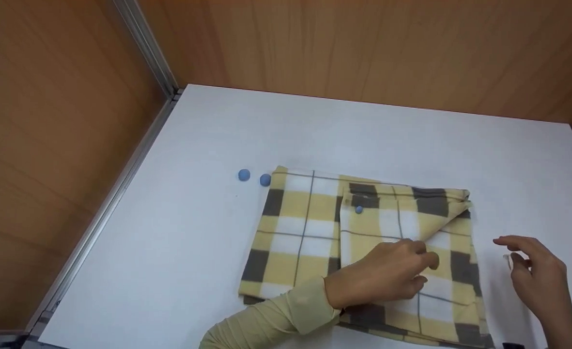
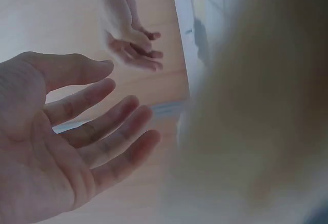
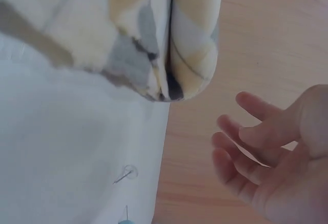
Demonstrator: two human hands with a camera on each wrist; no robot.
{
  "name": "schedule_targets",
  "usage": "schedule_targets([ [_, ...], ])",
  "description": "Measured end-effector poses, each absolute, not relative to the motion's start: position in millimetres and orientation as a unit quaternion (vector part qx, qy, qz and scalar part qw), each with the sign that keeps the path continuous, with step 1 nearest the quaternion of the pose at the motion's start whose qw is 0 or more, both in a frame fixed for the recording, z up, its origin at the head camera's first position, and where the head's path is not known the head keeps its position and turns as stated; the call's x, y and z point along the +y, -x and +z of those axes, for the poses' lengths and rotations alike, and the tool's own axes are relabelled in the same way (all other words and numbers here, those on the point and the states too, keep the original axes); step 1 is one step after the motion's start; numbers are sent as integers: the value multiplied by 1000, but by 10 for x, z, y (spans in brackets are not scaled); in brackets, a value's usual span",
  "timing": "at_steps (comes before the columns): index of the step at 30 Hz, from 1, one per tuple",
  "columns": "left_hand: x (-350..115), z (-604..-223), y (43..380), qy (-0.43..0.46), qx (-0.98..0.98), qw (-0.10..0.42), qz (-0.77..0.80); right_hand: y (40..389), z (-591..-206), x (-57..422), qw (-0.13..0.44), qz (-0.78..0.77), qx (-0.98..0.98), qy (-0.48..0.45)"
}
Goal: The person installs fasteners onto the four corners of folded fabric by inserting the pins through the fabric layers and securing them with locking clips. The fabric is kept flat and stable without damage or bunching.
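A folded yellow, white and dark grey checked cloth lies on the white table, its upper right corner folded over. Above the cloth's right half is my left hand, fingers loosely bent; the left wrist view shows that hand with nothing in its grasp. Off the cloth's right edge, my right hand hovers with fingers relaxed and apart. A small pale thing shows beside its thumb in the head view. In the right wrist view the right hand holds nothing, and the cloth's folded edge appears above it.
Two blue round pieces sit left of the cloth, and a smaller blue one is on it. The right wrist view shows a clear-headed pin and part of a blue-headed pin. Wood panels border the table.
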State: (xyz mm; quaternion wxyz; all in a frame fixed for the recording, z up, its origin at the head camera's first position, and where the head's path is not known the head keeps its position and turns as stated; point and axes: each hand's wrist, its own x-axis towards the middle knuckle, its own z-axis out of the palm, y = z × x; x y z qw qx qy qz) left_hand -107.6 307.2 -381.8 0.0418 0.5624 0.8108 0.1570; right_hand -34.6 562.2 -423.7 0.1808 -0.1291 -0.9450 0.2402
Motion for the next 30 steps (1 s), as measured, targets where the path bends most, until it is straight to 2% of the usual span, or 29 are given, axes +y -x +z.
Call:
schedule_targets([
  [7, 3212, -3905, 906, -592, 798, 88, 68, 343, -4298, 5752, 128, 237, -946, 179],
  [13, 3279, -4028, 809, -606, 778, 165, 8, 350, -4384, 5865, 98, 234, -945, 207],
  [16, 3306, -4114, 764, -616, 766, 183, 9, 359, -4426, 5904, 78, 226, -948, 209],
  [20, 3335, -4235, 697, -630, 756, 179, 8, 358, -4485, 5947, 47, 225, -954, 195],
  [30, 3391, -4384, 632, -652, 745, 141, 4, 366, -4600, 5998, 16, 218, -958, 185],
])
